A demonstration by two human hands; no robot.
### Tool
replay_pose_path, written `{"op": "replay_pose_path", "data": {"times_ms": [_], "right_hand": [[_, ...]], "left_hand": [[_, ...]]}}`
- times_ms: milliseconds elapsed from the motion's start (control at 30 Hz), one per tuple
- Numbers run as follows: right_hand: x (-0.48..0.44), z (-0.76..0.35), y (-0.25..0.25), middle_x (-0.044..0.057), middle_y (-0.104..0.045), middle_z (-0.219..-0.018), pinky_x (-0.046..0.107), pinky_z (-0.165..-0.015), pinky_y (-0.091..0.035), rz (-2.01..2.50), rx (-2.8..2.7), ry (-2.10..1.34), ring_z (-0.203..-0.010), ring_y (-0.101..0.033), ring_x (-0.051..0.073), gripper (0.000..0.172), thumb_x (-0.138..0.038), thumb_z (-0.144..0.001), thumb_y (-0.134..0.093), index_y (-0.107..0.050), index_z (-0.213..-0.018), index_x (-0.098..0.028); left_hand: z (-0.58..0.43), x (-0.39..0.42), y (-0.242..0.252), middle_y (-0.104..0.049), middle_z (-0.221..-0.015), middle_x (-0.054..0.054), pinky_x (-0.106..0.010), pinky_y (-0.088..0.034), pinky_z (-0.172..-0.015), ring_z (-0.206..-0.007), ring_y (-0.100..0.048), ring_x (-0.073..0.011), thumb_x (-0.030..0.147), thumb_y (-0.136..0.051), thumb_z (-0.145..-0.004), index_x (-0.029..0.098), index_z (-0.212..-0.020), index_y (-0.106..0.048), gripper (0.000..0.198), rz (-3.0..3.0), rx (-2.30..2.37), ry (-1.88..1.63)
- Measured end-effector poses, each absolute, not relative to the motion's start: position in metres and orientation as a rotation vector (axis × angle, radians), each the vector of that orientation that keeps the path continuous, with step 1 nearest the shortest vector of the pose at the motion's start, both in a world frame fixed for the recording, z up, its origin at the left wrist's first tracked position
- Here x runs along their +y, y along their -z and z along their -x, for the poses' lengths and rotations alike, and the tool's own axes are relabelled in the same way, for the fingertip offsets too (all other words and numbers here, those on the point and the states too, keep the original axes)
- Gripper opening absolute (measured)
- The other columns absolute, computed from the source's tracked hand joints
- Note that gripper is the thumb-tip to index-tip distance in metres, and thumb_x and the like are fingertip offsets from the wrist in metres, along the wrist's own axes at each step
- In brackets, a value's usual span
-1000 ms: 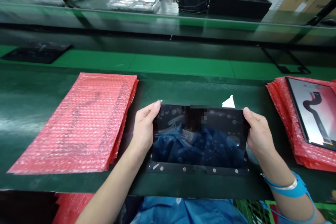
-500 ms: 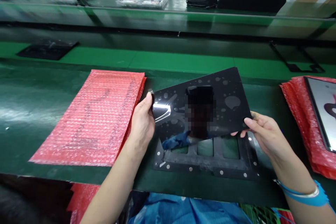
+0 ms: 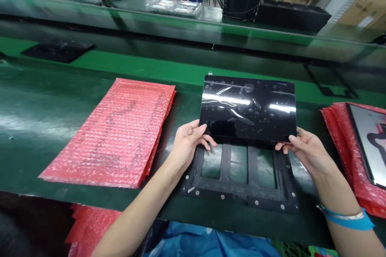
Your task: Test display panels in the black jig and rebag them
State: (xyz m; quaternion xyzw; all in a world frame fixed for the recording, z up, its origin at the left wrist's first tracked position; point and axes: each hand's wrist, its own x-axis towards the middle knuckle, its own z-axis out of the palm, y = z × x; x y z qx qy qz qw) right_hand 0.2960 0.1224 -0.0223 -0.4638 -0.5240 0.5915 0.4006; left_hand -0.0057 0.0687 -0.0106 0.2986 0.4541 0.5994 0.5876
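Between my two hands is a glossy black screen panel [image 3: 250, 112] with a bubbled clear film on its face. My left hand [image 3: 191, 136] pinches its lower left corner, thumb on top. My right hand [image 3: 301, 146] grips the lower right corner the same way. Below the panel lies a black frame [image 3: 223, 186] with rectangular openings and round silver dots along its edge, flat on the green table. The panel is tilted above this frame and hides its far part.
A stack of red bubble-wrap bags [image 3: 114, 136] lies to the left. More red bags [image 3: 346, 144] lie at the right under a silver-backed panel [image 3: 368, 140]. A dark flat piece [image 3: 58, 51] and a thin black bracket [image 3: 330, 84] rest on the green strip behind.
The panel has turned from slanted to nearly level across. My left hand has slid from its left side down to the lower left corner.
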Motion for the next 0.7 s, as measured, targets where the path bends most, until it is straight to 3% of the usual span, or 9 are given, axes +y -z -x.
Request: {"op": "replay_pose_path", "data": {"times_ms": [100, 167, 233, 300, 400, 533, 633, 700], "right_hand": [[0.145, -0.264, 0.003, 0.004, -0.069, -0.069, 0.026, -0.045, -0.046, 1.072, -1.338, -1.475, -0.058, -0.066, 0.019, 0.038, -0.051, -0.068, -0.085, -0.068, -0.082, -0.02], [0.167, -0.229, -0.011, 0.005, -0.071, -0.075, 0.025, -0.043, -0.045, 1.001, -1.355, -1.49, -0.059, -0.067, 0.019, 0.04, -0.05, -0.065, -0.086, -0.068, -0.085, -0.02], [0.189, -0.192, -0.021, 0.006, -0.073, -0.08, 0.023, -0.048, -0.048, 0.966, -1.351, -1.533, -0.065, -0.069, 0.017, 0.029, -0.042, -0.074, -0.081, -0.066, -0.084, -0.019], [0.211, -0.158, -0.026, 0.005, -0.074, -0.083, 0.02, -0.054, -0.051, 1.037, -1.292, -1.544, -0.072, -0.071, 0.016, 0.017, -0.031, -0.085, -0.07, -0.059, -0.078, -0.02], [0.238, -0.129, -0.021, 0.005, -0.074, -0.084, 0.018, -0.06, -0.052, 1.227, -1.251, -1.462, -0.079, -0.071, 0.013, 0.019, -0.02, -0.095, -0.057, -0.053, -0.076, -0.02], [0.269, -0.137, -0.001, 0.004, -0.071, -0.077, 0.02, -0.059, -0.052, 1.459, -1.287, -1.311, -0.071, -0.068, 0.011, 0.024, -0.015, -0.099, -0.049, -0.05, -0.076, -0.018], [0.289, -0.171, 0.016, 0.001, -0.067, -0.08, 0.026, -0.064, -0.054, 1.693, -1.361, -1.113, -0.069, -0.065, 0.012, 0.02, -0.027, -0.099, -0.057, -0.058, -0.083, -0.015], [0.3, -0.199, 0.022, 0.002, -0.067, -0.088, 0.033, -0.074, -0.056, 1.86, -1.411, -0.902, -0.078, -0.065, 0.015, 0.021, -0.034, -0.096, -0.063, -0.063, -0.091, -0.014]], "left_hand": [[0.019, 0.067, 0.006, -0.056, -0.056, 0.003, -0.02, -0.044, -0.042, -0.051, -0.066, -0.0156, 0.033, -0.086, -0.065, 0.018, -0.068, -0.056, 0.033, -0.614, 1.109, -1.601], [0.029, 0.067, 0.003, -0.069, -0.074, -0.002, -0.02, -0.047, -0.047, -0.068, -0.072, -0.0173, 0.038, -0.078, -0.075, 0.019, -0.078, -0.063, 0.025, -0.567, 1.116, -1.767], [0.035, 0.067, 0.003, -0.075, -0.103, -0.008, -0.02, -0.051, -0.055, -0.09, -0.072, -0.019, 0.045, -0.064, -0.087, 0.021, -0.095, -0.068, 0.026, -0.553, 1.1, -1.825], [0.036, 0.067, 0.006, -0.072, -0.12, -0.011, -0.021, -0.053, -0.061, -0.1, -0.07, -0.0197, 0.046, -0.055, -0.092, 0.022, -0.11, -0.067, 0.033, -0.554, 1.089, -1.779], [0.029, 0.068, 0.013, -0.073, -0.117, -0.015, -0.022, -0.054, -0.061, -0.092, -0.071, -0.0192, 0.046, -0.052, -0.094, 0.016, -0.118, -0.064, 0.04, -0.531, 1.068, -1.68], [0.021, 0.068, 0.019, -0.075, -0.107, -0.016, -0.023, -0.051, -0.058, -0.084, -0.071, -0.0194, 0.05, -0.048, -0.096, 0.012, -0.124, -0.06, 0.048, -0.495, 1.034, -1.651], [0.02, 0.068, 0.018, -0.076, -0.102, -0.016, -0.025, -0.051, -0.058, -0.085, -0.07, -0.021, 0.054, -0.053, -0.093, 0.012, -0.125, -0.06, 0.053, -0.527, 1.038, -1.622], [0.021, 0.067, 0.017, -0.076, -0.1, -0.015, -0.026, -0.05, -0.059, -0.084, -0.07, -0.0218, 0.055, -0.058, -0.09, 0.012, -0.124, -0.061, 0.054, -0.539, 1.038, -1.605]]}}
